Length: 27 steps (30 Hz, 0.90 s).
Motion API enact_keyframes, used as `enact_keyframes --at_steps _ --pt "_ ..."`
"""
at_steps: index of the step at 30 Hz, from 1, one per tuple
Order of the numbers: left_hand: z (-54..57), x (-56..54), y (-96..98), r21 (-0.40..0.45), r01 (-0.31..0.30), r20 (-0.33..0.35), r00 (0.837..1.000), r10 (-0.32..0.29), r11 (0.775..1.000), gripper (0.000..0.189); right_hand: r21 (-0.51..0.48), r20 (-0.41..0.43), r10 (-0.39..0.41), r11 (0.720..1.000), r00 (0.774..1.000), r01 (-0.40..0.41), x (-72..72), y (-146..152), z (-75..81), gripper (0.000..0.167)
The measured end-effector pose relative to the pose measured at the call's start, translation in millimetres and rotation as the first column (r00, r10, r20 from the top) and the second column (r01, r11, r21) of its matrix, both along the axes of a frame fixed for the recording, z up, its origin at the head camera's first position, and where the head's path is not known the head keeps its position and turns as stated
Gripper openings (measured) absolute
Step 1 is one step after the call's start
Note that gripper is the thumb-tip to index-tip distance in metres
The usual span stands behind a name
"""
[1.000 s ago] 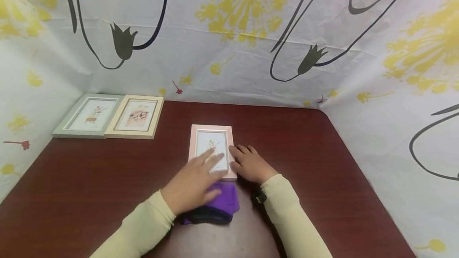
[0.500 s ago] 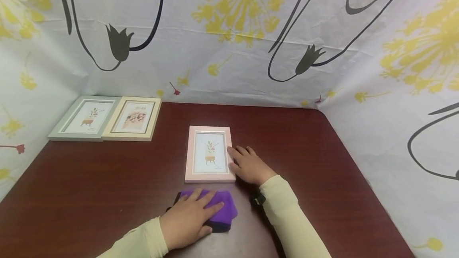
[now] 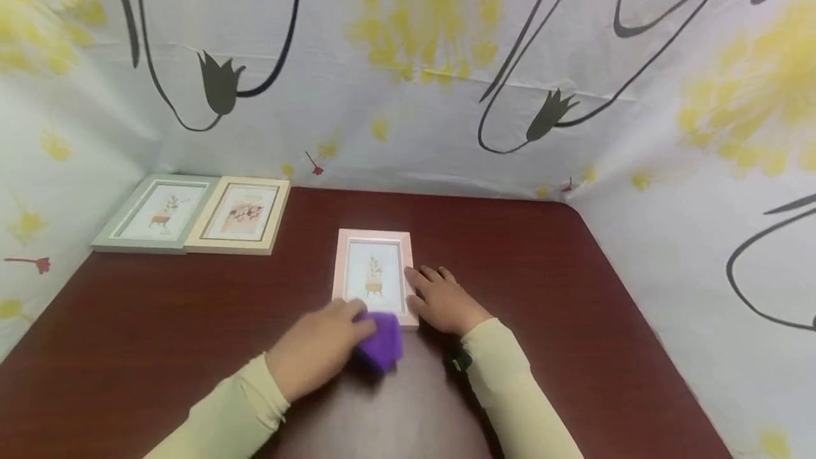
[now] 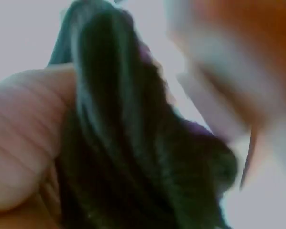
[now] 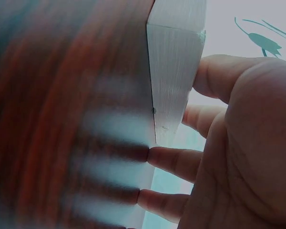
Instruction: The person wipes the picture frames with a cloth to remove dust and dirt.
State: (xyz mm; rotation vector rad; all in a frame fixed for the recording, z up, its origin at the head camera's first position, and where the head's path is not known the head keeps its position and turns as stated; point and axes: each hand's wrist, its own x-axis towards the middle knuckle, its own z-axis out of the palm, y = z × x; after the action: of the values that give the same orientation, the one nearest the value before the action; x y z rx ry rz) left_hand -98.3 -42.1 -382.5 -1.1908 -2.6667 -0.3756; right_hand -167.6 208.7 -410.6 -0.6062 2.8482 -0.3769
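Observation:
A pink picture frame [image 3: 375, 236] with a plant print lies flat on the dark red-brown table [image 3: 510, 253]. My left hand [image 3: 319, 346] grips a bunched purple and black cloth [image 3: 382, 342] at the frame's near edge, overlapping its lower left corner in the head view. In the left wrist view the dark side of the cloth [image 4: 128, 124] fills the grasp beside the thumb. Along the frame's right edge rests my right hand [image 3: 446, 301], its fingers spread and touching the border. The right wrist view shows fingertips [image 5: 167, 160] on the table beside the frame's side [image 5: 176, 71].
At the back left, a grey-green picture frame [image 3: 124, 222] and a cream picture frame [image 3: 275, 214] lie side by side. A white flower-printed sheet [image 3: 382, 147] hangs behind the table and along both sides.
My left hand went from over the frame down onto the flat cloth, then gathered it up and moved it toward the frame. The right hand has stayed at the frame's edge.

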Motion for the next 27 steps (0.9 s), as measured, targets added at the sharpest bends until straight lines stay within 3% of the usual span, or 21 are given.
enact_keyframes --at_steps 4,7,11,15,20,27 --pt "6.5 -30.1 -11.6 0.126 -0.111 -0.02 0.993 0.114 0.986 0.041 0.017 -0.016 0.009 1.0 1.0 -0.009 3.4 3.0 -4.2 0.057" --pt "3.7 -42.3 -18.3 0.098 -0.172 0.06 0.984 0.167 0.98 0.045 0.01 -0.027 -0.003 1.0 1.0 0.003 1.9 1.3 -3.5 0.056" --pt "-6.6 -40.1 -24.5 0.006 -0.154 0.194 0.97 0.15 0.988 0.05 0.005 0.005 -0.018 1.0 1.0 0.018 0.6 -2.2 -1.3 0.057" --pt "-12.5 -35.4 -25.5 -0.046 -0.139 0.249 0.957 0.147 0.989 0.047 0.013 0.008 -0.014 1.0 1.0 0.014 0.5 -3.0 0.1 0.057" --pt "-12.9 -33.5 -27.4 -0.123 -0.1 0.267 0.955 0.13 0.987 0.041 0.002 0.018 -0.019 1.0 1.0 0.018 1.8 -2.3 0.0 0.057" --pt "-11.1 -40.0 -24.8 -0.031 -0.08 0.188 0.979 0.084 0.996 0.024 -0.003 -0.025 0.033 0.999 0.999 -0.033 0.8 -1.0 -1.5 0.056"
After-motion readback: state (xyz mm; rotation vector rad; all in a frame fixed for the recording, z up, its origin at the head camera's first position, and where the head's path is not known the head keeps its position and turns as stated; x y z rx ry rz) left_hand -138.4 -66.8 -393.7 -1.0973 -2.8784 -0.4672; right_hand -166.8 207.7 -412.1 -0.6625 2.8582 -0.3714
